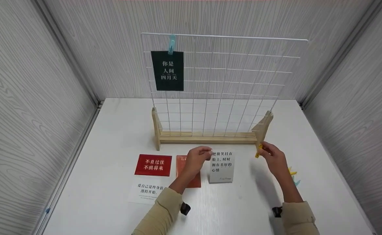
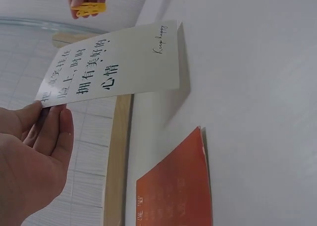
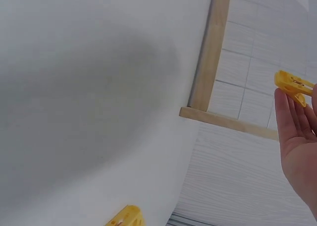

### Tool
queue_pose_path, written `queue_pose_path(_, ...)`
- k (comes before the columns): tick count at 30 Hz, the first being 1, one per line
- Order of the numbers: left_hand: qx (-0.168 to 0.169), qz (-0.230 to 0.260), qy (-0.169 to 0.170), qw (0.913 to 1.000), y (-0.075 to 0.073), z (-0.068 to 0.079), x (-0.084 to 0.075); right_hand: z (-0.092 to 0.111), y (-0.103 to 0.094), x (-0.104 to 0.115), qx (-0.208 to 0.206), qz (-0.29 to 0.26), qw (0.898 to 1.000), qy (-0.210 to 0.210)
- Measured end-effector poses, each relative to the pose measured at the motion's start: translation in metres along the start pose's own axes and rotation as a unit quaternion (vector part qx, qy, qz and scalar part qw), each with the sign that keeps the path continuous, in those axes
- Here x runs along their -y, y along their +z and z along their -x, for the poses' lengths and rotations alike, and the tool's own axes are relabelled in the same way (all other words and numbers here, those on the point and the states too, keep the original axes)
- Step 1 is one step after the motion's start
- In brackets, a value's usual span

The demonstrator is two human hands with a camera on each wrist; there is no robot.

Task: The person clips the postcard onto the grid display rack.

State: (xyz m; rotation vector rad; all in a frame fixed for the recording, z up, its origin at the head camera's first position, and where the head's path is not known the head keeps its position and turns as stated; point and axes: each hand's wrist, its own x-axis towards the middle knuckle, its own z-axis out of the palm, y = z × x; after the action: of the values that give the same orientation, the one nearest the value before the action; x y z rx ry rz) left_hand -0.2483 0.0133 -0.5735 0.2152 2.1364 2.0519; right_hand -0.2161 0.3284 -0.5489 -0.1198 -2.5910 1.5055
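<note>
My left hand [image 1: 196,160] pinches a white card [image 1: 222,169] with black Chinese writing by its upper left corner. In the left wrist view the card [image 2: 119,62] is tilted, and "Keep happy" is written near its lower edge. My right hand [image 1: 274,158] holds a yellow clothespin [image 1: 259,151] between thumb and fingers, near the right foot of the rack. The right wrist view shows this clothespin [image 3: 293,86] at the fingertips. Behind both hands stands a white wire grid [image 1: 223,75] in a wooden base [image 1: 207,139]. A dark green card [image 1: 168,75] hangs at its upper left from a light blue clothespin [image 1: 171,44].
On the white table lie a red card [image 1: 153,165], an orange card [image 1: 195,181] partly under my left arm, and another white card [image 1: 142,192]. More clothespins, yellow [image 1: 292,172] and blue [image 1: 296,182], lie beside my right forearm. Wood-grain panels [image 1: 31,130] enclose the table.
</note>
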Motion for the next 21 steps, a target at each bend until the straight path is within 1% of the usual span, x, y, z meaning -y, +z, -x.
queue_pose_path(4, -0.001, 0.001, 0.009, 1.0000, -0.003, -0.001, -0.009, -0.003, 0.002, 0.018, 0.008, 0.008, 1.000, -0.007)
queue_pose_path(7, 0.000, -0.004, 0.019, 0.9998, -0.006, -0.001, -0.018, -0.006, 0.004, 0.031, 0.011, 0.006, 1.000, -0.021)
queue_pose_path(12, 0.000, -0.011, 0.037, 0.9993, -0.014, -0.004, -0.039, -0.010, 0.002, 0.050, 0.009, -0.001, 0.998, -0.066)
queue_pose_path(16, 0.003, -0.012, 0.065, 0.9978, -0.019, -0.012, -0.057, -0.014, -0.001, 0.069, -0.004, 0.004, 0.995, -0.098)
queue_pose_path(21, 0.003, -0.019, 0.113, 0.9934, -0.024, -0.023, -0.079, -0.020, -0.004, 0.097, -0.018, -0.001, 0.993, -0.120)
